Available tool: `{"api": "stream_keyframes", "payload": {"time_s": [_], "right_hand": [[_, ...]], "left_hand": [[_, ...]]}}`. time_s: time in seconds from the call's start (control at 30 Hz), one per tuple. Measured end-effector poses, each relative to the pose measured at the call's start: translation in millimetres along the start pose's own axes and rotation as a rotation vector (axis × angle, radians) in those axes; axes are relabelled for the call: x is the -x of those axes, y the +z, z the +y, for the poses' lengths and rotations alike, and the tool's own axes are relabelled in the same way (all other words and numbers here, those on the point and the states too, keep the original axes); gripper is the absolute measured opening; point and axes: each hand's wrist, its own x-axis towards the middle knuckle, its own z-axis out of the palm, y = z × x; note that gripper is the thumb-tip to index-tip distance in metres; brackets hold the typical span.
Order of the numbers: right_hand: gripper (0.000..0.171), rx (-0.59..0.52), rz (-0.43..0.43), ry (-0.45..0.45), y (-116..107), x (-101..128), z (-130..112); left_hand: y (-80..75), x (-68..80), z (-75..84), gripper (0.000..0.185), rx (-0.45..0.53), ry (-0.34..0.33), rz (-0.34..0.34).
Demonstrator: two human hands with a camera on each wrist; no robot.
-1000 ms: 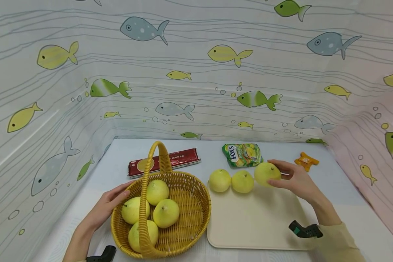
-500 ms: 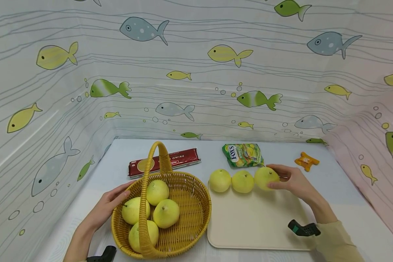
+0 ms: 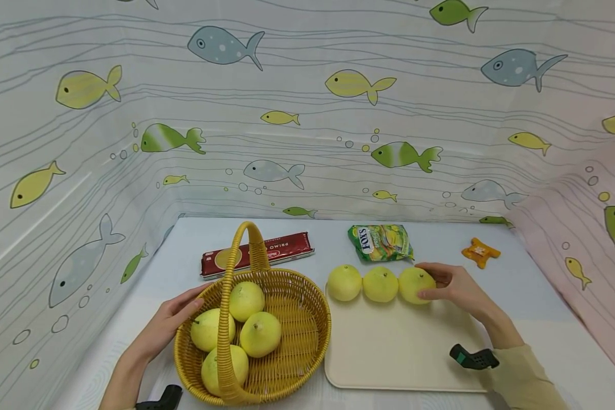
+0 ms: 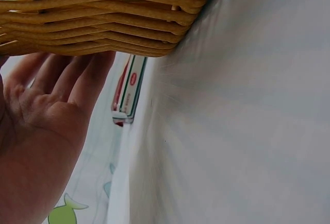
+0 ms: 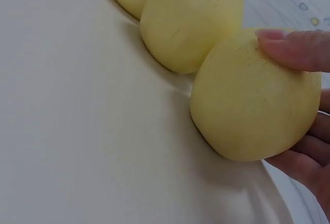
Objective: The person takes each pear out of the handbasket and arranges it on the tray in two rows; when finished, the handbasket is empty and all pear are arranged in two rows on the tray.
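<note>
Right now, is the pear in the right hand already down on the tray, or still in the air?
Down. The pear rests on the tray, beside two other pears, with the right hand gripping it.

Left hand (image 3: 171,322) at left side of table, palm inward, fingers straight and relaxed, forearm running to near edge. Right hand (image 3: 453,287) toward far right of table, fingers and thumb curled in grip; cream sleeve (image 3: 525,378) at near right corner.

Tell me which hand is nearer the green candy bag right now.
Right. The right hand grips a pear on the tray, just in front of the green candy bag; the left hand touches the basket, farther away.
</note>
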Motion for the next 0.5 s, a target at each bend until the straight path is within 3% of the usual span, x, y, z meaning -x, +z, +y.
{"api": "stream_keyframes", "payload": {"time_s": [0.5], "right_hand": [[0.07, 0.004, -0.035, 0.03, -0.6, 1.6, 6.5]], "left_hand": [[0.7, 0.6, 1.9, 0.046, -0.009, -0.015, 0.007]]}}
